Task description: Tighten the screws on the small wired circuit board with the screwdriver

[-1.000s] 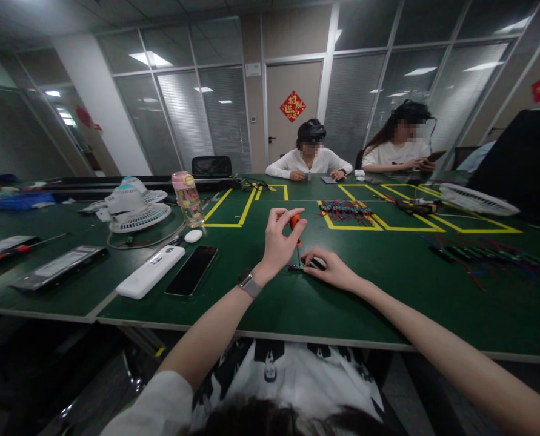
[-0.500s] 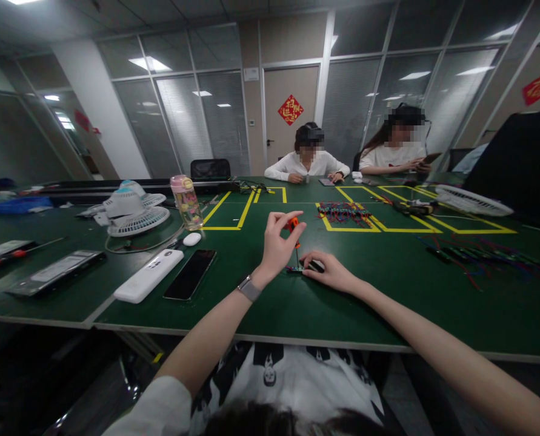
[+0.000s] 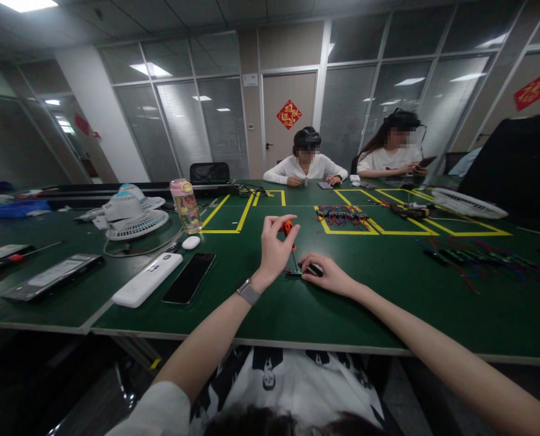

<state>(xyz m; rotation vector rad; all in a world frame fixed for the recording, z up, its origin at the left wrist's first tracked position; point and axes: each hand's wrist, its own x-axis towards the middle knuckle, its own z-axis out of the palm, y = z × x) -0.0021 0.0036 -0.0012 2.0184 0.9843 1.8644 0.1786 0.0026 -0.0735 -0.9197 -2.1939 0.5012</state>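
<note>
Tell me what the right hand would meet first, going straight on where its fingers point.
The right hand would first meet the small circuit board at its fingertips, then probably the orange-handled screwdriver; depth is unclear.

Layout of the green flat-topped table [image 3: 315, 318]
Left of the small, thin green circuit board [image 3: 292, 273] lies the flat black glass phone [image 3: 188, 278]; further left, the white oblong plastic block [image 3: 148, 280]; behind both, the clear cylindrical plastic bottle [image 3: 188, 212].
</note>
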